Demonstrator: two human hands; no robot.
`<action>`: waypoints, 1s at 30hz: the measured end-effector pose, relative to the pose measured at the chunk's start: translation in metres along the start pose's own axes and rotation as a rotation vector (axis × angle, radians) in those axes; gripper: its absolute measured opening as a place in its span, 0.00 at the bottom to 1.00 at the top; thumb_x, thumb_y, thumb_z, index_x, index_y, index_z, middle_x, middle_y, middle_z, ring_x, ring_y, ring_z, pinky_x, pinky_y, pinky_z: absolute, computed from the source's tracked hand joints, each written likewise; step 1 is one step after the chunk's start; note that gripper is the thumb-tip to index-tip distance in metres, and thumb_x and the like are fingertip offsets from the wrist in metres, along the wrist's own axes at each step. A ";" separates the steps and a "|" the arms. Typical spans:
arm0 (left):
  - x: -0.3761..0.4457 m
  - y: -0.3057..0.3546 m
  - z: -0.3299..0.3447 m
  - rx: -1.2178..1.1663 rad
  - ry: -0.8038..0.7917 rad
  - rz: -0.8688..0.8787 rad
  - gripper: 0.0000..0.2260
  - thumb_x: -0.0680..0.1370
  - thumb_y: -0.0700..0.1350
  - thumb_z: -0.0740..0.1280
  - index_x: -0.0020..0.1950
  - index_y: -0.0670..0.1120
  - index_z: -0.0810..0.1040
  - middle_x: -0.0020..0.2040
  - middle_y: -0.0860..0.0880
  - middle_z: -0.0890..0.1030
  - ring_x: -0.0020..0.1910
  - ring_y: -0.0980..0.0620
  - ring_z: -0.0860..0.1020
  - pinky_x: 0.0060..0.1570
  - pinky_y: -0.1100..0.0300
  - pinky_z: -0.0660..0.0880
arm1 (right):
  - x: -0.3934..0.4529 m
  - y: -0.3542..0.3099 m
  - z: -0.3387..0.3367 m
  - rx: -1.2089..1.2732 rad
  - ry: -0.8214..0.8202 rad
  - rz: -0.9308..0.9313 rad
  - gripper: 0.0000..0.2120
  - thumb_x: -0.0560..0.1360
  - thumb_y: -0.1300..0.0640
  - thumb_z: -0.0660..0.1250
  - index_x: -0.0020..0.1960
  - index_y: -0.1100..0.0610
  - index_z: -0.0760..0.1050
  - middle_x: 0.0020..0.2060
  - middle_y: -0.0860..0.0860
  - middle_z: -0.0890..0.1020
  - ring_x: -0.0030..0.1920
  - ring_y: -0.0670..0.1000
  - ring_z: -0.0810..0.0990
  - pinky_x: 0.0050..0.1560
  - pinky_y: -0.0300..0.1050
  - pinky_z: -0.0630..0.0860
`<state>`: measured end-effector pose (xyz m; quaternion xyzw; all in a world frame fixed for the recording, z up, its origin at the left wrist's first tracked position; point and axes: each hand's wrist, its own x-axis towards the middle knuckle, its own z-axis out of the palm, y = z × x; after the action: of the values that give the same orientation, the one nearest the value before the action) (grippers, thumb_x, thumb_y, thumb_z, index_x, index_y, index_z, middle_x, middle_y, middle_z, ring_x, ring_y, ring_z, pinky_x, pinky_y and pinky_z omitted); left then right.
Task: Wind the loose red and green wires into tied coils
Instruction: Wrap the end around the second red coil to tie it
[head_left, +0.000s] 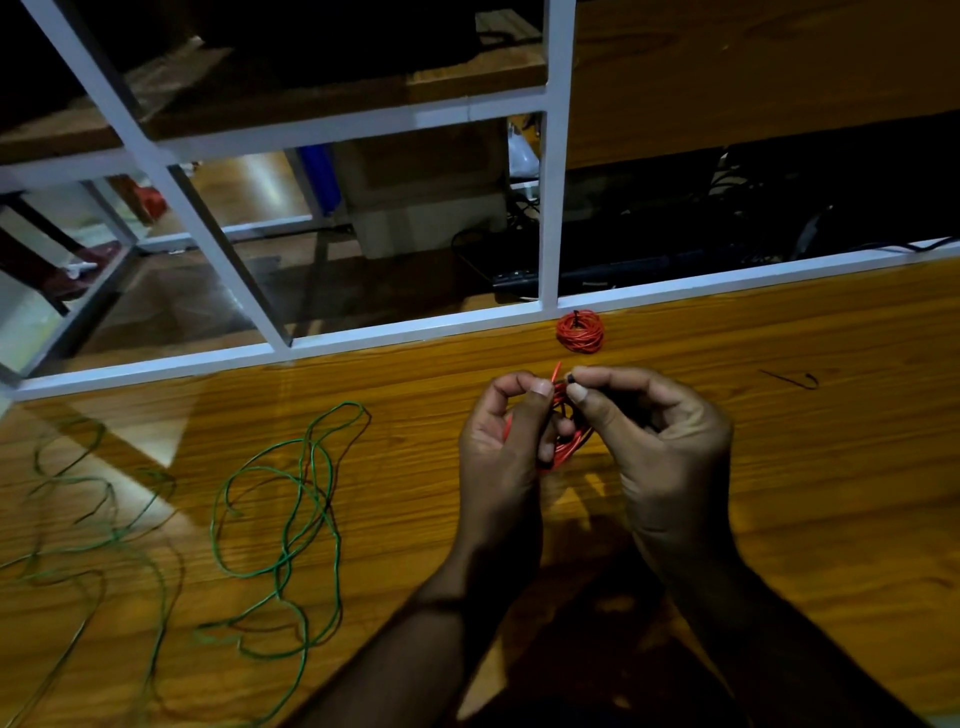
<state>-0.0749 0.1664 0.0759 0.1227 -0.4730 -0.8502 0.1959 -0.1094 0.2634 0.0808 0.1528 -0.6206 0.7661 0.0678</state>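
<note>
Tying off the second red coil (563, 436), by the look of it: left hand (501, 447) curls round the bundle, thumb pinching its top; right hand (660, 441) pinches a small dark tie end (570, 378) just above it. Hands close together, held over the wooden surface (779, 467). Best done by keeping the left grip firm so the loops don't spring, cinching the tie snug across all turns. One finished red coil (580, 331) lies tied near the far edge, beside the white frame (549, 208). A spare dark tie (792, 380) lies to the right. Loose green wire (291, 519) sprawls left, well apart; more green wire (98, 530) trails beyond it. Open room lies right of the hands; far edge drops off behind the frame rail.
</note>
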 end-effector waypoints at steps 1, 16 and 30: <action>0.000 0.000 0.000 -0.001 0.003 0.001 0.05 0.74 0.46 0.68 0.46 0.46 0.76 0.28 0.51 0.73 0.31 0.55 0.73 0.36 0.64 0.72 | 0.000 0.000 0.000 0.002 -0.004 0.000 0.07 0.73 0.66 0.74 0.48 0.57 0.84 0.44 0.53 0.87 0.46 0.54 0.86 0.47 0.47 0.82; -0.002 0.001 -0.001 0.027 -0.030 -0.007 0.08 0.74 0.48 0.69 0.49 0.45 0.75 0.32 0.52 0.77 0.33 0.56 0.74 0.37 0.63 0.71 | 0.002 -0.009 0.000 0.063 -0.033 0.055 0.11 0.69 0.60 0.75 0.49 0.54 0.78 0.44 0.54 0.87 0.46 0.54 0.87 0.47 0.46 0.82; -0.005 0.001 -0.001 0.007 -0.015 -0.015 0.06 0.75 0.47 0.70 0.47 0.47 0.77 0.32 0.51 0.76 0.33 0.55 0.74 0.38 0.63 0.72 | 0.001 -0.013 -0.002 0.042 -0.053 0.039 0.11 0.68 0.61 0.75 0.49 0.56 0.77 0.43 0.53 0.87 0.45 0.53 0.86 0.47 0.46 0.82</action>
<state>-0.0692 0.1672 0.0764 0.1207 -0.4764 -0.8509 0.1855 -0.1068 0.2682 0.0929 0.1622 -0.6087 0.7759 0.0330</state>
